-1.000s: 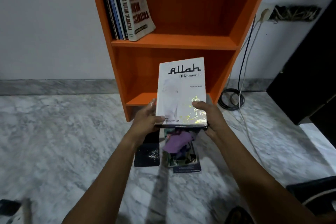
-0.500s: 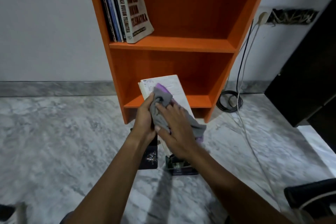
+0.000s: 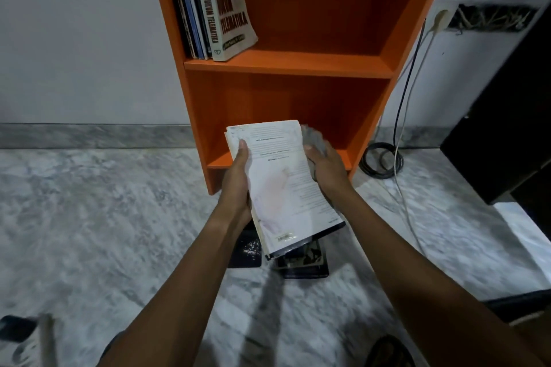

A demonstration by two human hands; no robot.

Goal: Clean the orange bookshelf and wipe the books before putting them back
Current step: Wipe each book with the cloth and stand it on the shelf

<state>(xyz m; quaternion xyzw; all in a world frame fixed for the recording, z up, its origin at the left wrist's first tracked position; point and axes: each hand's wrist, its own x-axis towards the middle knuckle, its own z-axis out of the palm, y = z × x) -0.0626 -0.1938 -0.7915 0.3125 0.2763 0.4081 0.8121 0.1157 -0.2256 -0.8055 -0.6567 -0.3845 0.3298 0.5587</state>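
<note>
A white book [image 3: 283, 185] is held tilted in front of the orange bookshelf [image 3: 286, 64], its printed back cover facing me. My left hand [image 3: 238, 185] grips its left edge, thumb on the cover. My right hand [image 3: 323, 164] is at the book's right edge and holds a grey cloth [image 3: 313, 137], which is blurred. Several books [image 3: 214, 6] lean against the left wall of the upper shelf. The lower shelf holds nothing that I can see.
Dark books [image 3: 304, 259] and a black book [image 3: 246, 250] lie on the marble floor below the held book. Cables [image 3: 381, 159] coil on the floor right of the shelf, running up to a wall socket [image 3: 439, 19]. A black cabinet [image 3: 507, 116] stands at the right.
The book was turned from front cover to back cover. My right hand wiped across it with the cloth and has moved off to its right edge.
</note>
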